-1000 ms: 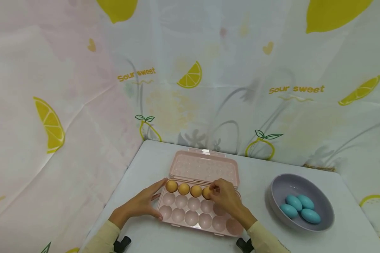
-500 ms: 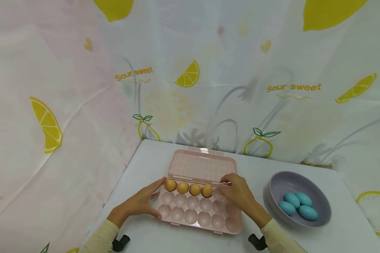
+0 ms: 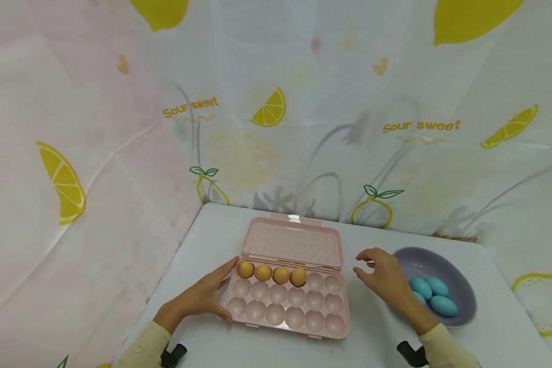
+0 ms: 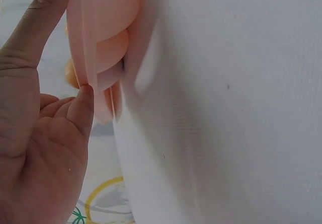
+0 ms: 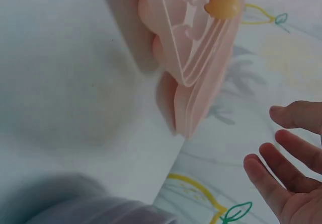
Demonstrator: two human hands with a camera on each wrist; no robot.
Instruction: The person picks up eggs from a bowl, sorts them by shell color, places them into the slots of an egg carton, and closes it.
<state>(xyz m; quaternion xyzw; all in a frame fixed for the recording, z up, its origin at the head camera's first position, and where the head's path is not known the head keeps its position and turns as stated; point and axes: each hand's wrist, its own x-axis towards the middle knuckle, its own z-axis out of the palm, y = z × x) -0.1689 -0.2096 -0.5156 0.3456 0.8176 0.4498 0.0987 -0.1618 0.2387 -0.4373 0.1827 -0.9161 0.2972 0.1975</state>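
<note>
A pink plastic egg box [image 3: 303,332] lies open on the table, its lid [image 3: 294,243] folded back behind it. Four becomes several here: brown eggs [image 3: 281,275] fill the left part of the far row, and the other cups hold nothing. My left hand [image 3: 200,294] spans the box's left end, thumb at the near corner and index finger at the far one; the left wrist view shows fingertips against its rim. My right hand [image 3: 386,281] hovers between box and bowl with loosely bent fingers, holding nothing. A grey-purple bowl [image 3: 464,286] holds several blue eggs [image 3: 443,305].
The white table [image 3: 202,240] carries the box at the middle and the bowl at the right. Behind and to the left hangs a lemon-print cloth [image 3: 267,163]. The right forearm partly covers the bowl's left side.
My right hand has let go of a brown egg in the far row's fourth cup and moved right toward the bowl. The left hand keeps its place on the box.
</note>
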